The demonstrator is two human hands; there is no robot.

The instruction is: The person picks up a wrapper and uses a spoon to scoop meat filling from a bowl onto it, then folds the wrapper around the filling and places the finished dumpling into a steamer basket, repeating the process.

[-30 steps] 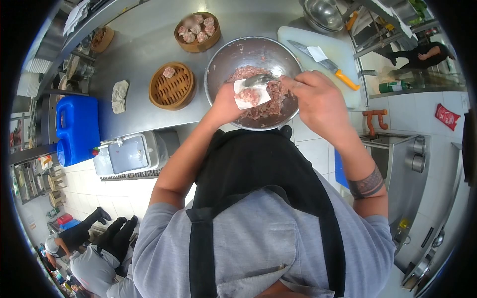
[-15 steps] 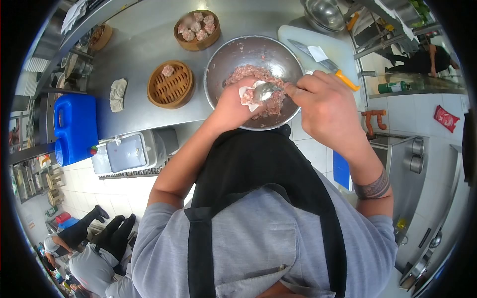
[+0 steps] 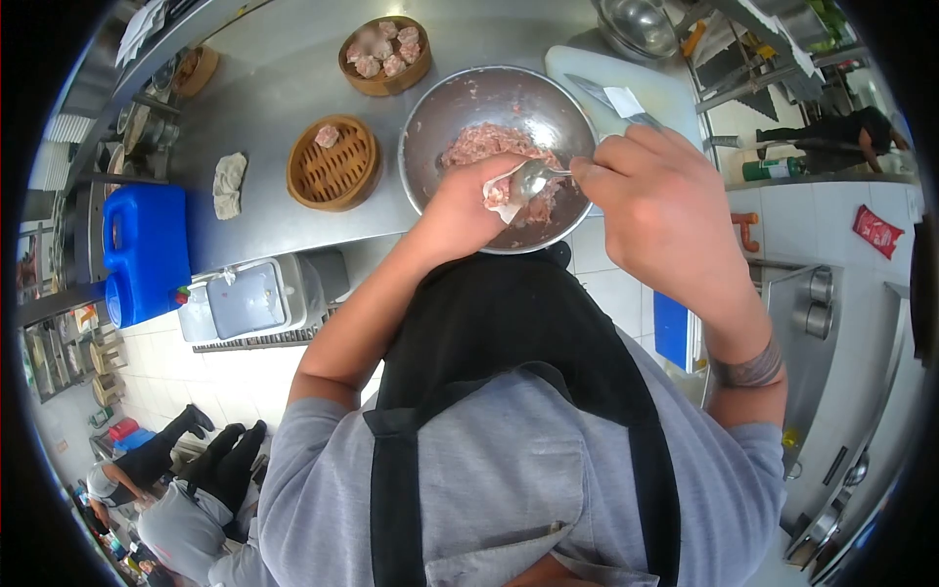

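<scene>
The left hand [image 3: 458, 217] is cupped around a wrapper [image 3: 499, 194] with meat in it, held over the near rim of the metal bowl [image 3: 440, 108]. The right hand [image 3: 665, 210] pinches a spoon [image 3: 533, 178] whose bowl touches the wrapper — its handle is hidden in the fingers. Beyond the hands lies minced meat [image 3: 484, 142]. Left of the bowl there is bare counter, then a bamboo steamer [image 3: 333, 166] holding one dumpling; farther back, a fuller steamer [image 3: 384, 54].

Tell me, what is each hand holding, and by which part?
The left hand cups a filled wrapper from beneath. The right hand pinches a spoon by its handle end.
</scene>
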